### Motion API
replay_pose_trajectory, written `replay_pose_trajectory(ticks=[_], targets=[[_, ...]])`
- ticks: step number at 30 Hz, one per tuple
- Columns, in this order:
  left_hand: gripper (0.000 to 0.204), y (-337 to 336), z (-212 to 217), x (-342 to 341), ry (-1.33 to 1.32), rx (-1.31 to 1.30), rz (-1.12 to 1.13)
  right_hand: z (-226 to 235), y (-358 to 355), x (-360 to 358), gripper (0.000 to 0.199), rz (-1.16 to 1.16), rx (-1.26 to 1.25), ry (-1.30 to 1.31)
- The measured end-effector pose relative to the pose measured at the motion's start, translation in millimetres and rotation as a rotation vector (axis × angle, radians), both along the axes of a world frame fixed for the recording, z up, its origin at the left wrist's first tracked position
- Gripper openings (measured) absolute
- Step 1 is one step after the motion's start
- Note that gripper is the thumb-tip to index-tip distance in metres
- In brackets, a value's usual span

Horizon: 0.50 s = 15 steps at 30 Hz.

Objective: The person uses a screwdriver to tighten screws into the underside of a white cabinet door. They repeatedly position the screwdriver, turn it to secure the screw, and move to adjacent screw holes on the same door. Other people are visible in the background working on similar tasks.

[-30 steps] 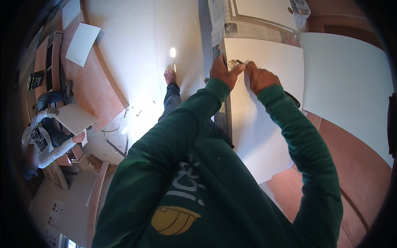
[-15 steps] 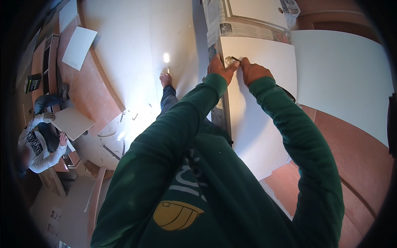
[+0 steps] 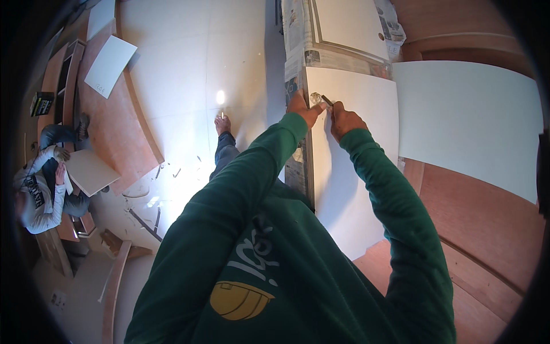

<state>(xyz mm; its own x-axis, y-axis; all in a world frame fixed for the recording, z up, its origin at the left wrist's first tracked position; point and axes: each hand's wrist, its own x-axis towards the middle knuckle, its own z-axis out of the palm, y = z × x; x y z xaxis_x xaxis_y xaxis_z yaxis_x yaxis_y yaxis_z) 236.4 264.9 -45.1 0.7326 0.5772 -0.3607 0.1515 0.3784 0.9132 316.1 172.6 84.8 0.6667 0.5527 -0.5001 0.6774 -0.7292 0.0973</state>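
Near the far left corner of a white panel (image 3: 361, 114), both my hands work close together. My right hand (image 3: 346, 121) is closed around a short dark stick-like tool (image 3: 327, 100), its kind too small to tell. The tool slants over the panel beside a small pale, shiny round patch (image 3: 315, 98), which may be a recess or a fitting. My left hand (image 3: 305, 109) grips the panel's left edge, its thumb stretched over the top toward the tool. Some of its fingers are hidden.
Another white panel (image 3: 470, 114) lies to the right, and a grooved one (image 3: 349, 26) lies beyond on newspaper (image 3: 295, 34). At the left, a person (image 3: 43, 183) sits holding a board (image 3: 91, 172). Dark strips (image 3: 143, 223) lie on the floor.
The view has shifted slightly, and the panel and my hands appear lower. My hands stay at the same corner, with more of the dark tool showing. The seated person's hands have come together.
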Motion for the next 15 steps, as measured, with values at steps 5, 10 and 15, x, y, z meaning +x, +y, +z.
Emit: replay_pose_trajectory(ticks=[5, 10, 15], targets=[[0.056, -10.2, 6.6, 1.0, -0.035, 0.007, 0.097, -11.4, -2.9, -0.6, 0.026, -0.024, 0.068, 0.017], [0.063, -12.0, -5.0, 4.7, -0.101, 0.0, 0.116, -11.1, 0.8, -0.9, 0.026, -0.038, 0.047, 0.016], [0.056, -10.3, 6.9, 1.1, -0.035, 0.036, 0.105, 6.2, 14.2, -4.8, 0.025, -0.042, -0.056, 0.006]])
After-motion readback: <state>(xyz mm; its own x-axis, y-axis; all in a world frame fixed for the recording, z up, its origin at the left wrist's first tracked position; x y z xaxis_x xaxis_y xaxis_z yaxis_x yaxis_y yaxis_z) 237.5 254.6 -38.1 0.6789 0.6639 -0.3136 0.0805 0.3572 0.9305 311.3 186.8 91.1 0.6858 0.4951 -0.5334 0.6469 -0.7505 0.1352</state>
